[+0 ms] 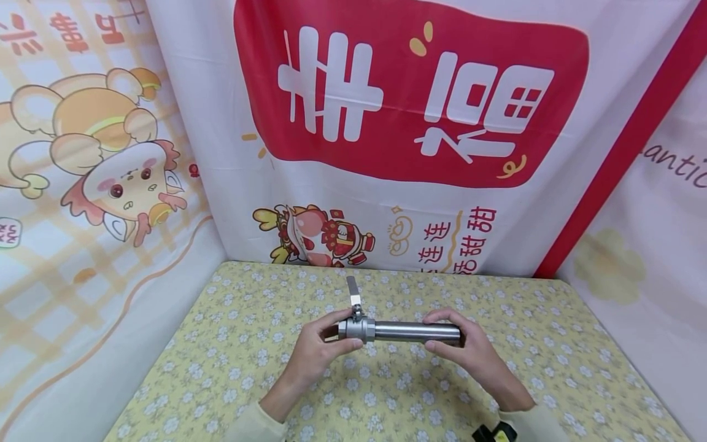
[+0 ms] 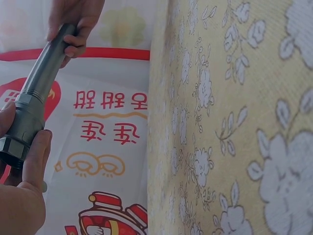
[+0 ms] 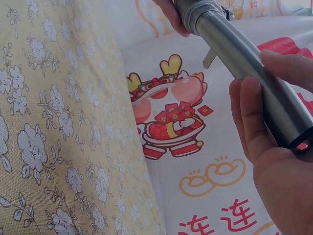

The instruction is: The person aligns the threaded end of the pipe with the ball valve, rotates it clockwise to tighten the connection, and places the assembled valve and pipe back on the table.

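Observation:
A metal ball valve [image 1: 358, 329] with a flat lever [image 1: 353, 290] pointing up and away is joined to a steel pipe [image 1: 414, 331] on its right. The left hand [image 1: 312, 353] grips the valve body, thumb on the near side and fingers on the far side. Around the pipe's right end curls the right hand [image 1: 469, 350]. In the left wrist view the valve's hex end [image 2: 13, 149] lies between the left hand's [image 2: 24, 196] thumb and fingers. The right wrist view shows the pipe [image 3: 254, 73] pinched by the right hand [image 3: 281, 161].
Below the hands lies a table with a yellow floral cloth [image 1: 221, 368]. Printed fabric hangs behind it [image 1: 210, 123] and on both sides. A black and yellow item [image 1: 495, 433] is at the right wrist.

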Demonstrator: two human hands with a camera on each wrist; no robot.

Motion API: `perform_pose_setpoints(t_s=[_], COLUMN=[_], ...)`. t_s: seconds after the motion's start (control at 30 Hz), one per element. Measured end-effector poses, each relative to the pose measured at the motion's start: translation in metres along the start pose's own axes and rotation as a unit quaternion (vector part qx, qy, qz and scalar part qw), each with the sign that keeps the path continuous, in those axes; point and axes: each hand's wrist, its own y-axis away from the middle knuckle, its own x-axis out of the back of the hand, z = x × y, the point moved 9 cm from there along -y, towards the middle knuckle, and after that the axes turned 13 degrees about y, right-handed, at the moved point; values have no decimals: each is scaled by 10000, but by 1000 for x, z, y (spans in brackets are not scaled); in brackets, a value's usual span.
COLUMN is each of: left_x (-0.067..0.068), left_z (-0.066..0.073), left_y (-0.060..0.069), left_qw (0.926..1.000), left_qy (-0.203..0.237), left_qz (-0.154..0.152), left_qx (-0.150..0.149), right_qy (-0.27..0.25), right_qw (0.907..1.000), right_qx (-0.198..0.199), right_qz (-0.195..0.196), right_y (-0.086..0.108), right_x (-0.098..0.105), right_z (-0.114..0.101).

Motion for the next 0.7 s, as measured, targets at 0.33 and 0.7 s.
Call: perform_pose_setpoints(t_s=[0.33,0.7], left_x=[1,2], left_z=[-1,-2], left_y=[-1,-1], left_qw=[10000,10000], left_qy=[36,39], left_qz=[36,37], left_qx=[18,49], right_qy=[167,173], right_qw=[9995,9996], right_qx=[54,-65], right_qz=[-254,-236], right_y=[0,0], right_x=[-1,-1], right_z=[1,2])
